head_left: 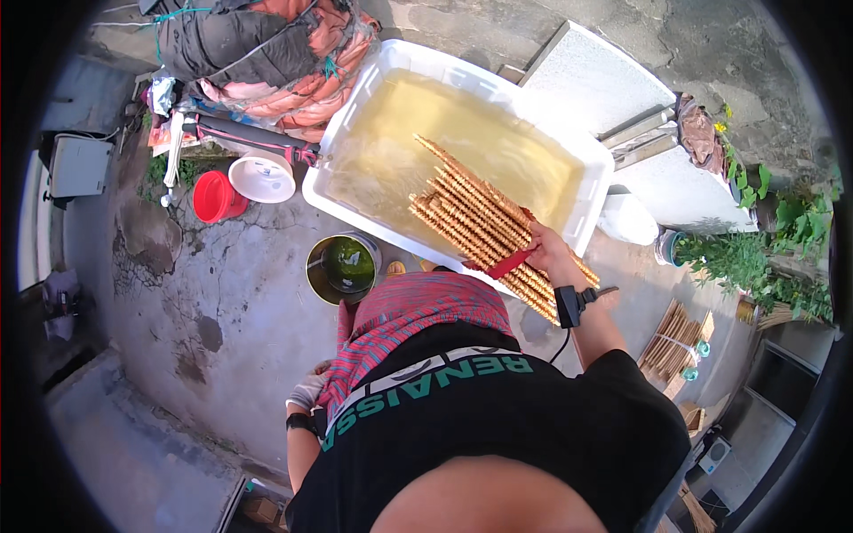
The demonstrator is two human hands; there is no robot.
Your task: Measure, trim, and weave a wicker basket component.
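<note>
My right hand (548, 253) grips a flat bundle of long tan ribbed sticks (471, 218) near its lower end, where a red band (509, 264) wraps it. The bundle slants over the near rim of a big white tub (355, 120) filled with yellowish liquid, with its upper end above the liquid. A black strap device sits on my right wrist. My left hand (307, 389), in a pale glove with a black wristband, hangs low beside my striped red scarf (418, 311). The scarf partly hides it, and I cannot make out its fingers.
A metal bucket of green liquid (343, 266) stands just before the tub. A red bucket (213, 197) and a white bowl (262, 178) sit to the left. Bundled cloth (267, 53) lies behind them. White slabs (600, 84), potted plants (755, 258) and another stick bundle (675, 342) are on the right.
</note>
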